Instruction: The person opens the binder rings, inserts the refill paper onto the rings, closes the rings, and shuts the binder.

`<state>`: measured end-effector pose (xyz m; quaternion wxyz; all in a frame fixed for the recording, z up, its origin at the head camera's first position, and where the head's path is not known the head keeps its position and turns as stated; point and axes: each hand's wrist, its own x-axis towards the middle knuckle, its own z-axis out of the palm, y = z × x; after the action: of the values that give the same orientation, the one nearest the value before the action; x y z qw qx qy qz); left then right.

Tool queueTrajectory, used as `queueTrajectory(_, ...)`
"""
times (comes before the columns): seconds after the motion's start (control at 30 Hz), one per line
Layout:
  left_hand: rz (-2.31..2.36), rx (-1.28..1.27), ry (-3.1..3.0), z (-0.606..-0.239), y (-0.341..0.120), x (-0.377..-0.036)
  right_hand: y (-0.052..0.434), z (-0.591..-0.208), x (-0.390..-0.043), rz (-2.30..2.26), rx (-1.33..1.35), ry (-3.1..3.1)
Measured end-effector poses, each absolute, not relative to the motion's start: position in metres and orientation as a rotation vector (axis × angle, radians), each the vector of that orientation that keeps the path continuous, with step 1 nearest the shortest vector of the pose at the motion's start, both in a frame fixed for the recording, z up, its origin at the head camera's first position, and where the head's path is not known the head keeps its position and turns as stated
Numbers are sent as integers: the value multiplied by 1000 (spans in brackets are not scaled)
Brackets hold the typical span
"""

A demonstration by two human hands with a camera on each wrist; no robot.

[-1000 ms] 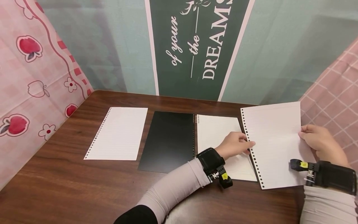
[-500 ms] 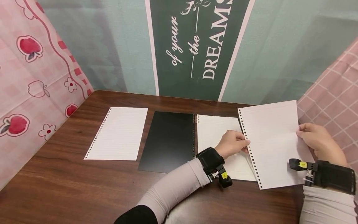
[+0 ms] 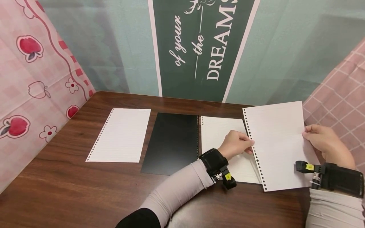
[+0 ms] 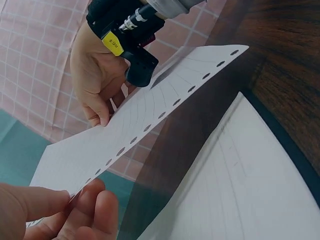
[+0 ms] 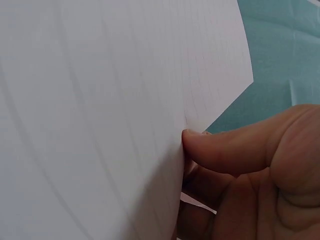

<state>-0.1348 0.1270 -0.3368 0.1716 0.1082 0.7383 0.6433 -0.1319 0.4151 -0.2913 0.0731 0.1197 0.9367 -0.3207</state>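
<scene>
2 hands [image 3: 236, 144] [image 3: 325, 144] pinched the loose sheet [image 3: 278, 144] by opposite edges above the binder [image 3: 225, 148]; uneven pull risked tearing its punched holes.

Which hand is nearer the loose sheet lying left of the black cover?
Left. The left hand pinches the punched edge of the lifted sheet, nearer the loose sheet; the right hand holds the lifted sheet's far edge, farther right.
</scene>
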Motion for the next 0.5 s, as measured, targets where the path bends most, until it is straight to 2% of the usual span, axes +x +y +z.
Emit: queueTrajectory(0.5,1803,305,2134,-331,117,-142,409,-293,-135,-995,315,2775)
